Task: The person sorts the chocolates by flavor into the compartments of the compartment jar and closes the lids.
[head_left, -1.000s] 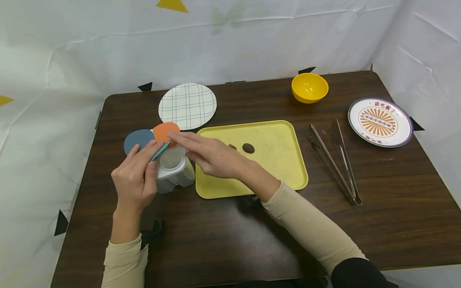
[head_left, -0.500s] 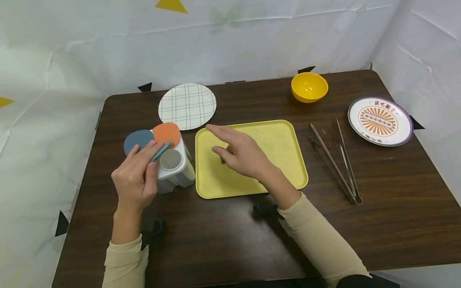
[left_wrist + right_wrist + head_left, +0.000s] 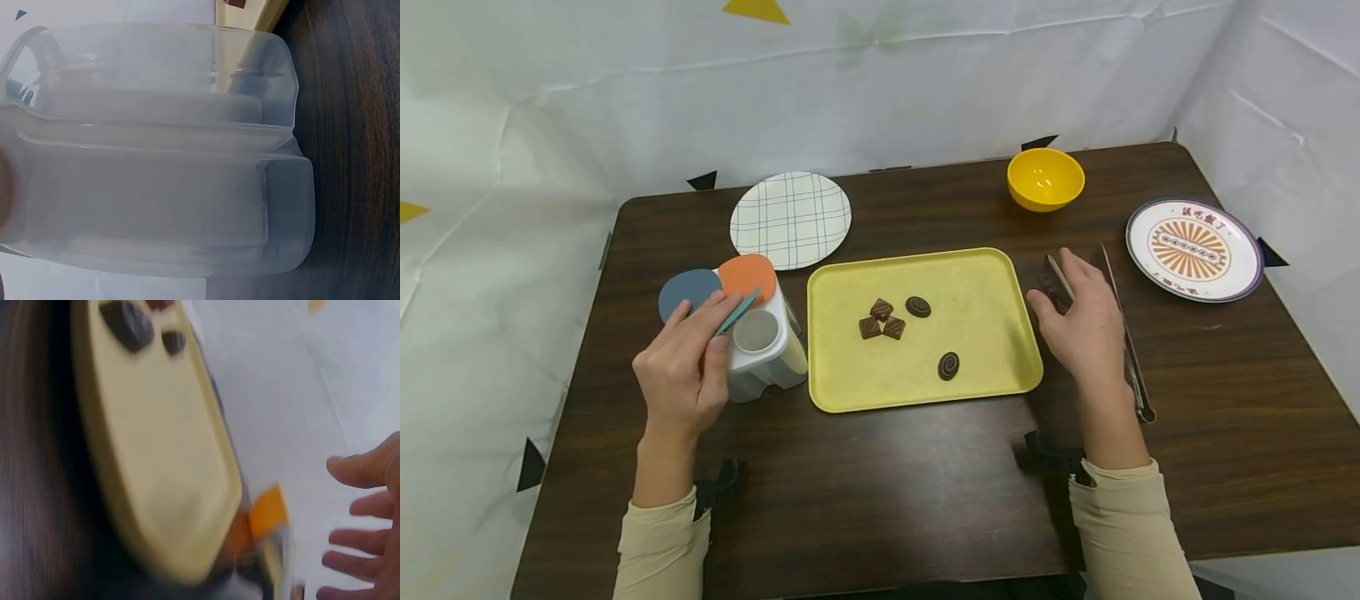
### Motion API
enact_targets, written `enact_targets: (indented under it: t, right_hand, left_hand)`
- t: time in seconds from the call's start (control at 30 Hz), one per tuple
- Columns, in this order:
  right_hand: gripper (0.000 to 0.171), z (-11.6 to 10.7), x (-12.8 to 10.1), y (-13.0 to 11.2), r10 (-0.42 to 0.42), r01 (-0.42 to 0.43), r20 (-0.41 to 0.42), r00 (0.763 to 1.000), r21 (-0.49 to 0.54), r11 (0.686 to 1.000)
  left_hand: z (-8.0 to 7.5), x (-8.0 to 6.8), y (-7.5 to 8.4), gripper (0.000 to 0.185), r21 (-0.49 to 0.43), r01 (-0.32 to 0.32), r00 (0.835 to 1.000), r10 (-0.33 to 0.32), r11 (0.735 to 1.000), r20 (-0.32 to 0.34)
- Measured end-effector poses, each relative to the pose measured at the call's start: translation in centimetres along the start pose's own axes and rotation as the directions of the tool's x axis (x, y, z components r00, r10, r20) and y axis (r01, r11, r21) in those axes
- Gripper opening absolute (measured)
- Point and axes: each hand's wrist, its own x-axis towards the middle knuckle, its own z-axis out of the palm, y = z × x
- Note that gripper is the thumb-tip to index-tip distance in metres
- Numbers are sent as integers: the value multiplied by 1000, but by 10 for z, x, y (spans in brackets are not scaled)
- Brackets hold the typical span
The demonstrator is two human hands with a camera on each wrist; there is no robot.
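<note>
From the head view I see my left hand [image 3: 681, 371] curled around the side of the white plastic container [image 3: 763, 354], which stands near the left edge of the table [image 3: 880, 483], just beside the yellow tray [image 3: 992, 283]. Its orange lid [image 3: 747, 275] and blue lid [image 3: 688, 290] are flipped up, and 1 round compartment shows open at the top. The left wrist view is filled by the container's translucent wall [image 3: 162, 156], with dark wood beside it.

My right hand [image 3: 1086, 325] lies over the metal tongs [image 3: 1123, 350], to the right of the tray, fingers spread and relaxed. Its fingertips are at the tongs' far end, but I cannot tell whether it has hold of them. The right wrist view is blurred; it shows straight fingers [image 3: 362, 519] and the tray's rim [image 3: 187, 506].

On the tray lie 5 chocolates [image 3: 882, 319]: 3 square ones clustered and 2 ovals apart. Along the far edge stand a checked plate [image 3: 792, 218] and a yellow bowl [image 3: 1045, 179]; a patterned plate [image 3: 1192, 250] sits at the right edge.
</note>
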Motion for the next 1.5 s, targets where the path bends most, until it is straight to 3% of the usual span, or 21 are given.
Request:
enact_targets:
  t: [0.2,0.43,1.2,1.37,1.5]
  right_hand:
    - [87,-15,-3,42,229,-227,19,973,-84,970]
    - [101,-16,-5,67,322,-309,89,942,-134,941]
    - [76,-18,-9,74,303,-299,20,953,-115,947]
    - [75,-26,-10,70,243,-240,28,970,-77,968]
    - [76,-32,-12,66,136,-134,56,989,-44,990]
  left_hand:
    - [0,1,1,48,-6,0,1000,0,1000,4]
    - [-1,2,1,48,-5,2,1000,-1,1000,11]
    - [0,3,2,49,-6,4,1000,-4,1000,1]
    - [0,2,1,49,-11,7,1000,-7,1000,-3]
    - [0,2,1,49,-16,9,1000,-9,1000,-4]
